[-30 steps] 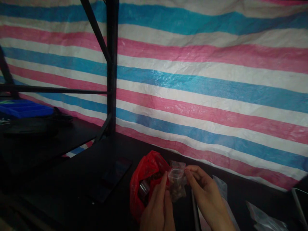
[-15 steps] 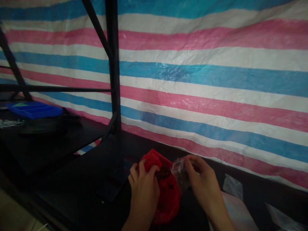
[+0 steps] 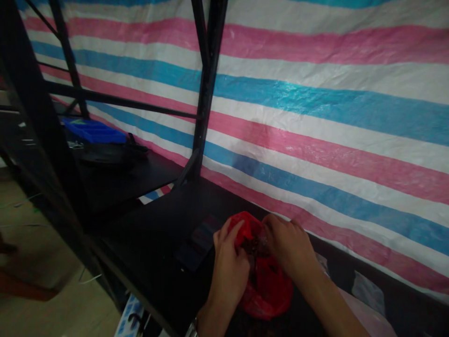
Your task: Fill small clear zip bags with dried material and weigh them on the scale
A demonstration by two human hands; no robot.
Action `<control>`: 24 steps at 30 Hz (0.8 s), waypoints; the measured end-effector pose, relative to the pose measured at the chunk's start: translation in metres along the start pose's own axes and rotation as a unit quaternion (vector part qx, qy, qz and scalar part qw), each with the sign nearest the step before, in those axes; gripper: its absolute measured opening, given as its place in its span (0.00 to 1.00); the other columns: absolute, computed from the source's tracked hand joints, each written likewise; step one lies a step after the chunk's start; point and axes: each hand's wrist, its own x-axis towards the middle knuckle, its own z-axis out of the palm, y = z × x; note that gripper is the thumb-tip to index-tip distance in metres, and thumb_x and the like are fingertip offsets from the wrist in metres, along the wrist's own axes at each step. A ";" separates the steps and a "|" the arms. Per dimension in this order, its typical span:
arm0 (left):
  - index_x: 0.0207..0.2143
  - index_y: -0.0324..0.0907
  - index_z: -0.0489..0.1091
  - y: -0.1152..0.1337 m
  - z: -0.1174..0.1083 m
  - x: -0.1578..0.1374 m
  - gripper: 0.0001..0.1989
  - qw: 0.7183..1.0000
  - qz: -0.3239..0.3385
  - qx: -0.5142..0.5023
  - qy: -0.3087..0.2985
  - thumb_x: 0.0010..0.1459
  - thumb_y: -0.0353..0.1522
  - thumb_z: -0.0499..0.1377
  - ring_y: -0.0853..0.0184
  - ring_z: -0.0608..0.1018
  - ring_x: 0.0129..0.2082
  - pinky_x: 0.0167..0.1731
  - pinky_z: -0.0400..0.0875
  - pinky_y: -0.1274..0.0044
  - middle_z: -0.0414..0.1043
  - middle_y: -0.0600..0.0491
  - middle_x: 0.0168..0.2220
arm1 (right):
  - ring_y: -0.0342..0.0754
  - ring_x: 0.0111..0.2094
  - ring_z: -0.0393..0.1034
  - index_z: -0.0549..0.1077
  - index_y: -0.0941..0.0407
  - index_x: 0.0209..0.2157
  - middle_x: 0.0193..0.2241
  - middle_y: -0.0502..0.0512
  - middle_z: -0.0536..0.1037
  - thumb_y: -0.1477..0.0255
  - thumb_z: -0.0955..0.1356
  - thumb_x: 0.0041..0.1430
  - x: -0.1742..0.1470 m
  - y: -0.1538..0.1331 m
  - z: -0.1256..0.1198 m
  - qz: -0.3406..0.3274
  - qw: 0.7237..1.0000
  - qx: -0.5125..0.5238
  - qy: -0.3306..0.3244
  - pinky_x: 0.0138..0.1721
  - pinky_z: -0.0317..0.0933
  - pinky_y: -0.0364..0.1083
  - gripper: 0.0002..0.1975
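A red plastic bag (image 3: 268,292) rests on the black shelf with its mouth spread. Inside the mouth lie small dark pieces (image 3: 253,245), too dim to name. My left hand (image 3: 229,257) grips the bag's left rim, fingers over the edge and thumb towards the pieces. At the right of the opening, my right hand (image 3: 289,243) is closed on a small clear plastic bag (image 3: 264,239), which hangs at the dark pieces and is largely hidden by the fingers.
Another clear bag (image 3: 368,292) lies right of my right forearm, beside a pale sheet or bag (image 3: 365,313). A dark flat object (image 3: 198,243) lies left of the red bag. Black shelf posts (image 3: 208,93) and a blue tray (image 3: 94,131) stand farther left. Striped sheeting (image 3: 315,117) hangs behind.
My right hand has brought the clear bag left, into the red bag's mouth. My left hand still holds the rim. The view has swung left and down, showing more floor.
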 end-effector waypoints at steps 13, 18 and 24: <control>0.56 0.41 0.78 0.001 -0.004 0.000 0.33 0.999 -0.012 -0.040 0.016 0.52 0.12 0.52 0.56 0.74 0.61 0.65 0.67 0.60 0.75 0.45 0.61 | 0.59 0.44 0.81 0.81 0.54 0.42 0.42 0.59 0.87 0.74 0.63 0.72 0.001 0.009 0.008 0.000 0.998 0.067 0.005 0.45 0.59 0.51 0.13; 0.55 0.43 0.78 0.001 -0.002 -0.003 0.31 0.999 0.011 -0.032 0.017 0.54 0.14 0.52 0.56 0.73 0.60 0.64 0.68 0.59 0.75 0.46 0.60 | 0.58 0.40 0.81 0.80 0.52 0.39 0.37 0.58 0.87 0.72 0.63 0.69 -0.004 0.017 0.015 0.039 0.985 0.163 0.031 0.40 0.60 0.50 0.13; 0.48 0.45 0.79 0.008 -0.001 -0.008 0.22 0.997 0.052 0.004 0.050 0.58 0.18 0.54 0.51 0.69 0.58 0.61 0.67 0.53 0.75 0.46 0.56 | 0.56 0.33 0.81 0.78 0.54 0.38 0.32 0.58 0.85 0.61 0.61 0.65 -0.015 0.032 0.026 0.114 0.937 0.321 0.084 0.34 0.67 0.49 0.17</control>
